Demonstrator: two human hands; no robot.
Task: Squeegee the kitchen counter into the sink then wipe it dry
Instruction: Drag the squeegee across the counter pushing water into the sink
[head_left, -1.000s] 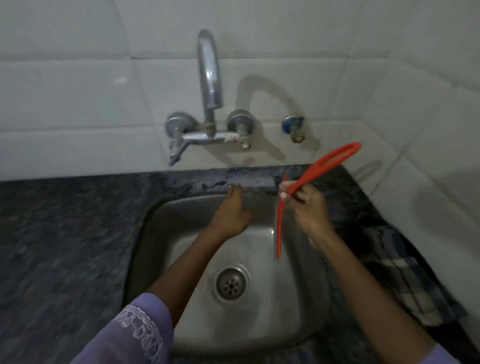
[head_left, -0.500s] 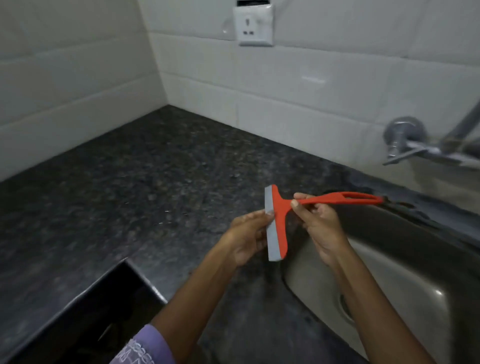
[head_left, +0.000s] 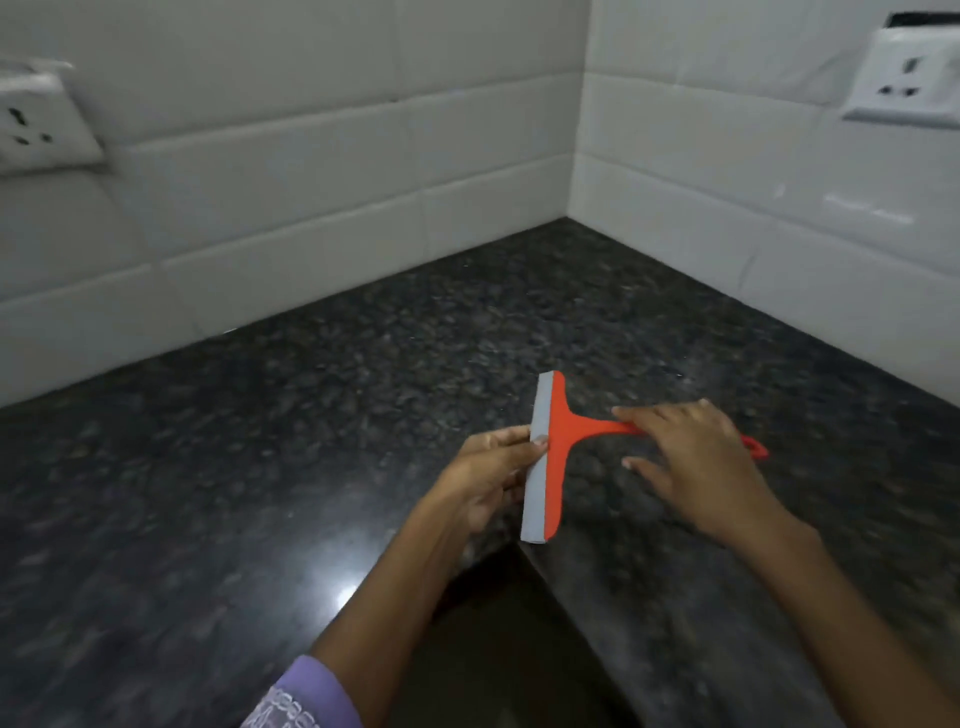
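Two hands hold one red squeegee (head_left: 558, 452) above a dark speckled granite counter (head_left: 260, 467). Nearest the camera, a lilac sleeve cuff (head_left: 306, 696) with pale embroidery covers the left forearm at the bottom edge of the view. Beside it, a dark recess (head_left: 498, 649) cuts into the counter front; its contents cannot be made out. The left hand (head_left: 488, 483) is level with the middle of the grey rubber blade (head_left: 535, 467), fingers curled, with the fingertips pinching the blade edge. The right hand (head_left: 696, 467) lies over the red handle, which runs to the right from the blade head; the index finger extends along the handle toward the head, the remaining fingers are loosely spread, and only the looped handle end (head_left: 756, 447) shows past the knuckles. Whether the thumb wraps beneath the handle cannot be told. The blade runs near-to-far, with the grey strip on the left side and the red backing on the right. Whether the blade touches the counter cannot be told. A bright light reflection (head_left: 348, 592) sits on the polished stone near the left forearm. Farther back, the counter meets two white tiled walls (head_left: 322, 171) at an inside corner. One white wall socket (head_left: 41, 124) is mounted at the left, blurred; another socket (head_left: 906, 78) is mounted at the upper right.
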